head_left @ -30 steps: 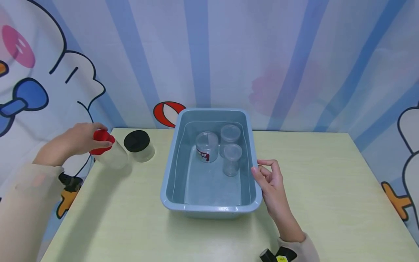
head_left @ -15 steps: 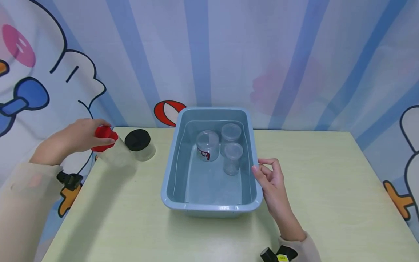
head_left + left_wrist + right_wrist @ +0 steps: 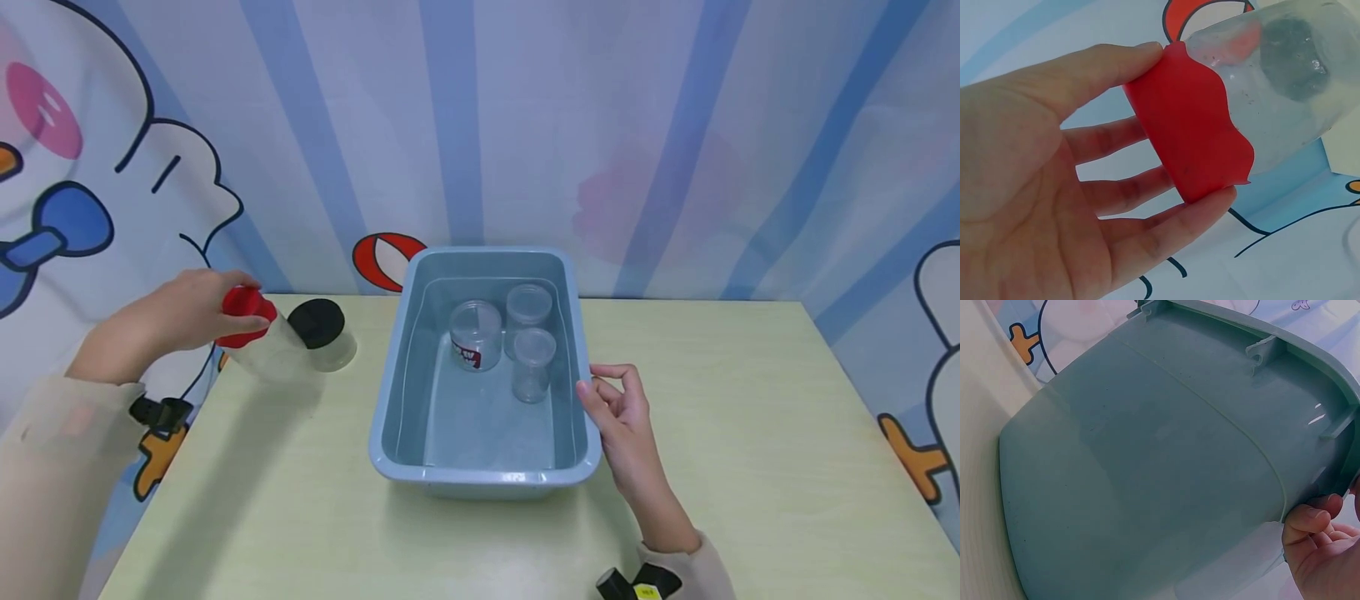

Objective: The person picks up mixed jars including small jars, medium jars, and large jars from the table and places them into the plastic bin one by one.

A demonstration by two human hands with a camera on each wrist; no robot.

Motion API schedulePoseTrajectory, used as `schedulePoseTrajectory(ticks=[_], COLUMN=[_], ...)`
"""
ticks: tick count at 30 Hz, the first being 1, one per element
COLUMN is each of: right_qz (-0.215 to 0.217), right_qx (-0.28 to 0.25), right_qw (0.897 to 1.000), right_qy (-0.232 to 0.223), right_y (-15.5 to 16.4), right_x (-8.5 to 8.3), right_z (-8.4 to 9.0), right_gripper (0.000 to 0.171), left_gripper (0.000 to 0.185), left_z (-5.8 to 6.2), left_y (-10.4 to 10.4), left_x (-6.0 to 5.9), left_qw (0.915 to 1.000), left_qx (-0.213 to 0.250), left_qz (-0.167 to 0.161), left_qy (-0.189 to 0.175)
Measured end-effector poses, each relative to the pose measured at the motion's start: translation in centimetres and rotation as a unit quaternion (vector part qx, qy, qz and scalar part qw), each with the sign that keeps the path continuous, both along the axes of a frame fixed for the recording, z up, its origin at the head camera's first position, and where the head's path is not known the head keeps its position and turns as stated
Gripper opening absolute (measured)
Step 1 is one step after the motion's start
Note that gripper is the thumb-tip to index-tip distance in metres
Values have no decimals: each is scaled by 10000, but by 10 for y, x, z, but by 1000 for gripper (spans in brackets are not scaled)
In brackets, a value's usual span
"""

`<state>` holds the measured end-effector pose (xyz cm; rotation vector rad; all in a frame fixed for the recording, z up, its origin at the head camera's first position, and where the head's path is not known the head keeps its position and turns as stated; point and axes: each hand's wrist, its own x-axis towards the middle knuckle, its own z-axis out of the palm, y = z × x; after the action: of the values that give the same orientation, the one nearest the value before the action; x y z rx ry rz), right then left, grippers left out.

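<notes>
My left hand (image 3: pixel 187 310) grips a clear jar (image 3: pixel 279 357) by its red, wavy-edged lid (image 3: pixel 243 317) at the table's far left. The jar is tilted, its base pointing right, as the left wrist view also shows with fingers and thumb around the lid (image 3: pixel 1191 125). Just right of it stands a clear jar with a black lid (image 3: pixel 318 323); whether the two touch, I cannot tell. My right hand (image 3: pixel 632 433) holds the right rim of a blue plastic basin (image 3: pixel 392 392), thumb on top and fingers curled outside. In the right wrist view, fingers meet the basin's outer wall (image 3: pixel 1147 450).
Inside the basin, toward its back, stand a wide clear jar (image 3: pixel 476 333) with a red label and two smaller clear containers, one behind (image 3: pixel 528 307) and one in front (image 3: pixel 533 367). A cartoon-printed backdrop (image 3: pixel 510 125) rises behind the pale table (image 3: pixel 735 433).
My left hand has carried the red-lidded jar a short way right, closer to the black-lidded jar. The right hand and the basin have stayed in place.
</notes>
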<state>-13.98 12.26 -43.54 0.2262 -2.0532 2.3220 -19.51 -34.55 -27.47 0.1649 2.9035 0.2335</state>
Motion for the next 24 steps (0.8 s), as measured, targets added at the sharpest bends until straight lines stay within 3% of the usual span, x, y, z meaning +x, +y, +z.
schedulePoseTrajectory(ticks=[24], right_qz=[-5], right_qx=[-69], right_qw=[10000], right_qy=[40], right_y=[-1], right_x=[0], right_z=[0], right_gripper=[32], left_gripper=[61], left_z=[19], left_y=[18], left_x=[8], left_qw=[9996], left_qx=[-5], left_qz=[-171], left_qy=[206])
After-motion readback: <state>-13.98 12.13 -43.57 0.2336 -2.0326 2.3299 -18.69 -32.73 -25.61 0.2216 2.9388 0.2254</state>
